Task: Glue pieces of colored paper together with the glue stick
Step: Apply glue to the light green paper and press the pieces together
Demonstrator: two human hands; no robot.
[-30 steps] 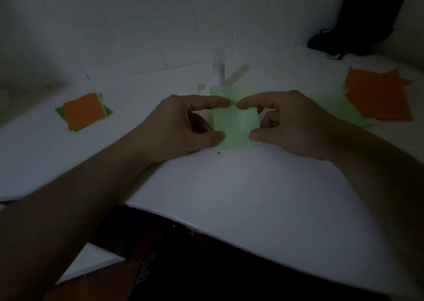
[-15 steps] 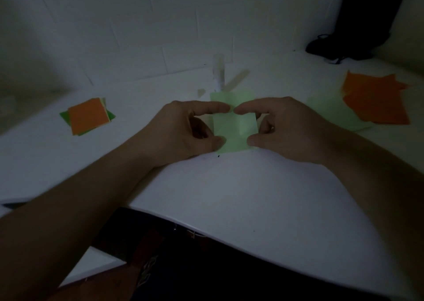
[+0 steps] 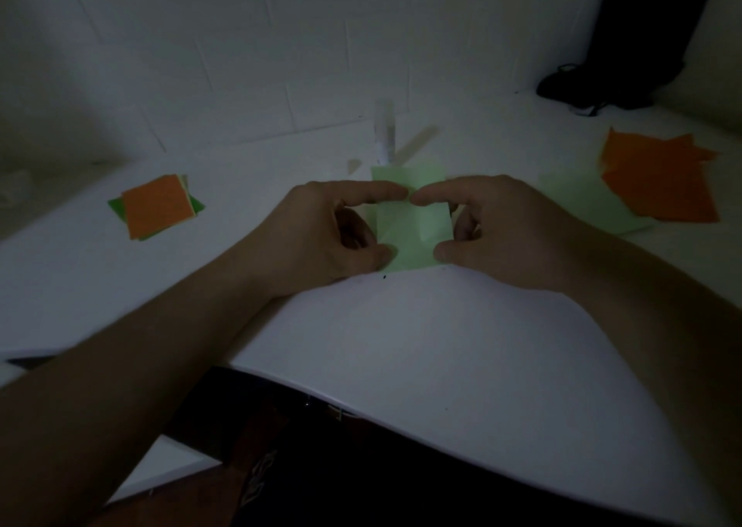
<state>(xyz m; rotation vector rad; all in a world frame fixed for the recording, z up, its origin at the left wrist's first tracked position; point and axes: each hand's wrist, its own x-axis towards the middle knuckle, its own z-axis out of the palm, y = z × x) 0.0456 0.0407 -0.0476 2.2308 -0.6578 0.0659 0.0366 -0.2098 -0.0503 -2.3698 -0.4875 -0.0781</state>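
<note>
Both hands press a light green paper flat at the middle of the frame

Left hand (image 3: 321, 233) and right hand (image 3: 498, 229) each pinch a side of the green paper (image 3: 413, 221) between forefinger and thumb, fingertips almost meeting over its top, probably to bond glued sheets or hold them square on the white table (image 3: 401, 346). Just behind the paper the glue stick (image 3: 384, 131) stands upright, within easy reach. Spare sheets wait in two lots: an orange-topped stack (image 3: 154, 205) at the left, loose orange paper (image 3: 662, 181) over pale green sheets (image 3: 582, 197) at the right. No containers show; a dark bag (image 3: 626, 44) sits upper right
</note>
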